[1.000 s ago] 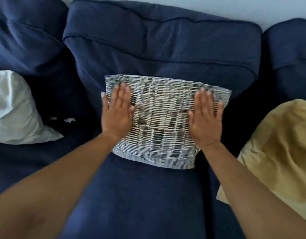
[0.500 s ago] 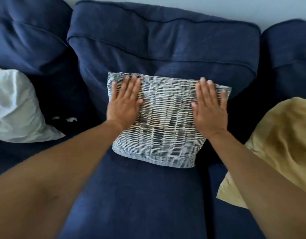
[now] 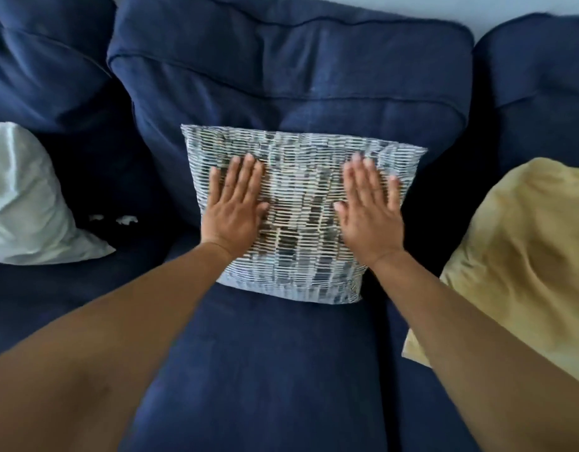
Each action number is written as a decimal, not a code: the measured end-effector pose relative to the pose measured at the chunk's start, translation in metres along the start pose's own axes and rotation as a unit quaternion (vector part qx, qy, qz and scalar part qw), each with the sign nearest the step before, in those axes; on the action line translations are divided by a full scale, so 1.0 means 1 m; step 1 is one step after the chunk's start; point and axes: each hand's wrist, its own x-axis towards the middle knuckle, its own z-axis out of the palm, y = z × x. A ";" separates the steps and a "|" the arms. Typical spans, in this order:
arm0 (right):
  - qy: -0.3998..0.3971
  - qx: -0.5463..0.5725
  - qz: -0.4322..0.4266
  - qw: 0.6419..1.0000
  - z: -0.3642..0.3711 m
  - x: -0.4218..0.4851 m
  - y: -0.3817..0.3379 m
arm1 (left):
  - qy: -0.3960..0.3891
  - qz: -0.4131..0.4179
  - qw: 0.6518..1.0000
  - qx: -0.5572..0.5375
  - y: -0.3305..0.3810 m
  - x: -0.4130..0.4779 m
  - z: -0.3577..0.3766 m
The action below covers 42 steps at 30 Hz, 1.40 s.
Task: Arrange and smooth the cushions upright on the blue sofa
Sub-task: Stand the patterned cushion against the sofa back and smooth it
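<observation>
The patterned cushion [image 3: 301, 216] is pressed upright against the blue sofa [image 3: 281, 76] backrest by the left hand [image 3: 234, 207] and right hand [image 3: 369, 213], fingers [image 3: 245, 171] spread flat, gripping nothing, apparently to smooth it.

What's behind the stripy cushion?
The blue sofa's back cushion stands behind the patterned cushion, which leans on it. The part directly behind is covered.

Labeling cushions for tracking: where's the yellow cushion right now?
In the head view, the yellow cushion lies slumped at the right edge of the blue sofa, just right of the patterned cushion and the right hand.
</observation>
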 end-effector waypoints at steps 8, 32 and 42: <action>0.076 0.041 0.022 0.996 -0.040 0.003 -0.012 | 0.114 0.045 0.989 -0.076 0.019 -0.002 -0.034; -0.079 -0.056 -0.051 0.994 -0.024 0.003 0.016 | -0.072 0.098 0.983 0.137 -0.023 0.009 -0.028; -0.019 0.019 -0.088 0.996 -0.046 0.014 -0.005 | -0.030 0.080 0.996 0.031 0.022 0.015 -0.054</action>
